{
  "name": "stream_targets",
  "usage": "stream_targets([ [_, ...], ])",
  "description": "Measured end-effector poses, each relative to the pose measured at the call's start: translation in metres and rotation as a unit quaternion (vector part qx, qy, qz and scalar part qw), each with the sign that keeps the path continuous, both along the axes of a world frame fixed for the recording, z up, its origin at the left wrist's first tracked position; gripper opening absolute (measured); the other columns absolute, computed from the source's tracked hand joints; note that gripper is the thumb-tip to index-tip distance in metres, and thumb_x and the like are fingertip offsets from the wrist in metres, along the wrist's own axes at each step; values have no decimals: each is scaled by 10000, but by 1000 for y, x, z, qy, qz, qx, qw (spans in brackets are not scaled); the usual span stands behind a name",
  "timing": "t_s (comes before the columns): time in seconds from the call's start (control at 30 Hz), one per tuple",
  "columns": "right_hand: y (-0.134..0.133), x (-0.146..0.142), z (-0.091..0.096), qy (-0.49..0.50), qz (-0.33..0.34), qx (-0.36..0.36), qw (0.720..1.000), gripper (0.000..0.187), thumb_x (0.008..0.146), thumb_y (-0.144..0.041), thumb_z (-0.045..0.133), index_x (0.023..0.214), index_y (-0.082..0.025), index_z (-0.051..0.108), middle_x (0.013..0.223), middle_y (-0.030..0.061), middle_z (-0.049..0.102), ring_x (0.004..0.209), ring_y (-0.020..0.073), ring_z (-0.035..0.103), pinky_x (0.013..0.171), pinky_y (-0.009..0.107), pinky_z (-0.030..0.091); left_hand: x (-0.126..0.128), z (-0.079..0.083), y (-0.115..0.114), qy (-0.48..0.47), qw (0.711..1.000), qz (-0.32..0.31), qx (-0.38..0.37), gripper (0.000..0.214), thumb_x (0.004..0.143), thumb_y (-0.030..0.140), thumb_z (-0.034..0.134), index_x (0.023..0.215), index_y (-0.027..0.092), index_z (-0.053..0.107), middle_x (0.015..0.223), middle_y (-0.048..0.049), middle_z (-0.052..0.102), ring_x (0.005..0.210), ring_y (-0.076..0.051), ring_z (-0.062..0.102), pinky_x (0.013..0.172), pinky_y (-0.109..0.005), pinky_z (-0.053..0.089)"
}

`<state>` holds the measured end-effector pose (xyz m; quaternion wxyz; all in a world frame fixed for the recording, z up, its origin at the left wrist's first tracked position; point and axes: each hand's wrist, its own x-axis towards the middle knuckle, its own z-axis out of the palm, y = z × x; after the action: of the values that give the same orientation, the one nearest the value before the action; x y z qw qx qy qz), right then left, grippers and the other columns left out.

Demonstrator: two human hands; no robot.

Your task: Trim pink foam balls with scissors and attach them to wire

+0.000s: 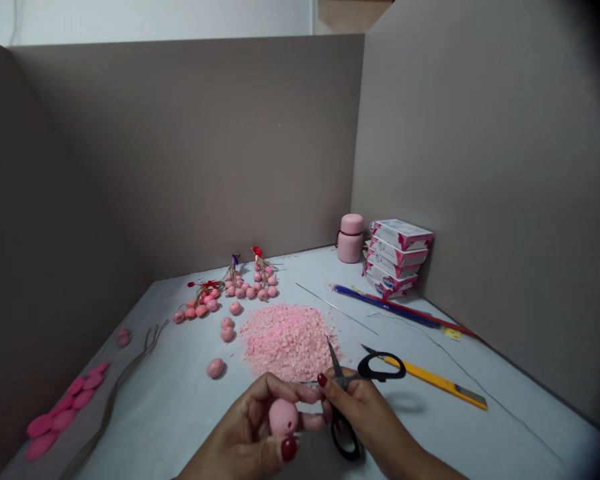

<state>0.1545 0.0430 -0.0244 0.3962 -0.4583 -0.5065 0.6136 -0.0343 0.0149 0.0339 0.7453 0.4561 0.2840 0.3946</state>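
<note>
Low in the middle of the head view, my left hand (pixel 253 420) holds a round pink ball (pixel 283 416) with a small dark hole in its side. Its thumb and curled fingers surround the ball. Black-handled scissors (pixel 347 382) are in my right hand (pixel 360 408), blades spread and pointing away from me. My right fingertips meet the left fingertips, and a thin dark piece shows there, too small to name. Just beyond both hands lies a heap of pink crumbs (pixel 290 337). A loose pink ball (pixel 215 368) rests left of the heap.
Bundles of pink balls tied with cord (pixel 250 291) lie at the back. Cords (pixel 113 407) and pink balloon-like pieces (pixel 63 420) are at left. Right are a yellow cutter (pixel 435 380), a metal rod (pixel 337 308), blue sticks (pixel 385 305), stacked boxes (pixel 399 250) and a jar (pixel 351 243). Grey partitions (pixel 190 147) enclose the table.
</note>
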Motion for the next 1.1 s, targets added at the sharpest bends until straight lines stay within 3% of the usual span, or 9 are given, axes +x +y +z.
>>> stream_targets([
  [0.17, 0, 0, 6, -8, -5, -15, 1000, 541, 712, -683, 529, 739, -146, 583, 519, -38, 500, 443, 73, 399, 433, 190, 306, 1, 8, -4, -41, 998, -27, -35, 282, 625, 261, 814, 867, 224, 675, 858, 17, 689, 842, -89, 658, 655, -117, 431],
  [0.47, -1, 1, 6, -11, -3, -10, 1000, 520, 731, -673, 518, 731, -156, 569, 529, -38, 497, 467, 83, 406, 444, 190, 309, 8, 15, -11, -55, 996, -18, -64, 287, 580, 230, 840, 793, 195, 652, 814, -16, 743, 754, -121, 690, 674, -186, 477],
  [0.67, 3, 0, 6, -4, -8, -2, 1000, 521, 722, -671, 530, 710, -151, 563, 512, -42, 486, 448, 75, 373, 434, 190, 297, 3, 6, -5, 15, 999, 4, 38, 247, 611, 282, 808, 791, 234, 647, 857, 24, 600, 788, -143, 632, 780, -304, 475],
  [0.73, 3, -1, 10, 3, -22, -6, 1000, 497, 710, -654, 558, 689, -157, 557, 500, -48, 478, 442, 74, 368, 431, 190, 291, 3, -2, -1, 152, 978, -5, 145, 197, 661, 270, 764, 819, 232, 652, 873, -13, 630, 855, -181, 599, 816, -322, 434],
  [0.8, 3, -1, 14, 6, -36, -7, 999, 478, 709, -635, 575, 668, -159, 560, 505, -43, 485, 448, 77, 382, 432, 189, 291, 5, -16, 4, 327, 900, -36, 286, 146, 691, 184, 717, 823, 225, 671, 870, -48, 671, 871, -218, 588, 799, -326, 403],
  [0.83, 3, -1, 15, 4, -41, -5, 999, 478, 709, -632, 576, 659, -157, 567, 513, -38, 492, 453, 78, 392, 432, 189, 292, 7, -24, 5, 400, 850, -52, 339, 100, 676, 142, 709, 721, 228, 683, 711, -29, 677, 758, -214, 597, 751, -329, 394],
  [0.9, 3, 0, 15, 2, -45, -1, 999, 494, 708, -640, 570, 650, -150, 584, 529, -27, 503, 465, 82, 409, 434, 190, 300, 9, -39, 7, 445, 796, -48, 408, 147, 749, 117, 615, 774, 235, 699, 732, -48, 700, 722, -213, 602, 704, -313, 386],
  [1.0, 3, 1, 14, -2, -42, 5, 999, 519, 708, -661, 552, 632, -149, 588, 538, -22, 508, 469, 81, 414, 442, 190, 319, 10, -50, 7, 390, 819, 42, 419, 163, 814, 165, 548, 851, 225, 695, 833, -82, 692, 736, -205, 601, 666, -277, 409],
  [1.1, 3, 1, 12, -8, -39, 6, 999, 524, 723, -655, 543, 596, -148, 574, 557, -15, 515, 473, 77, 415, 442, 186, 318, 7, -43, 9, 391, 843, 61, 363, 133, 785, 184, 592, 722, 231, 700, 722, -54, 669, 642, -186, 569, 630, -272, 400],
])
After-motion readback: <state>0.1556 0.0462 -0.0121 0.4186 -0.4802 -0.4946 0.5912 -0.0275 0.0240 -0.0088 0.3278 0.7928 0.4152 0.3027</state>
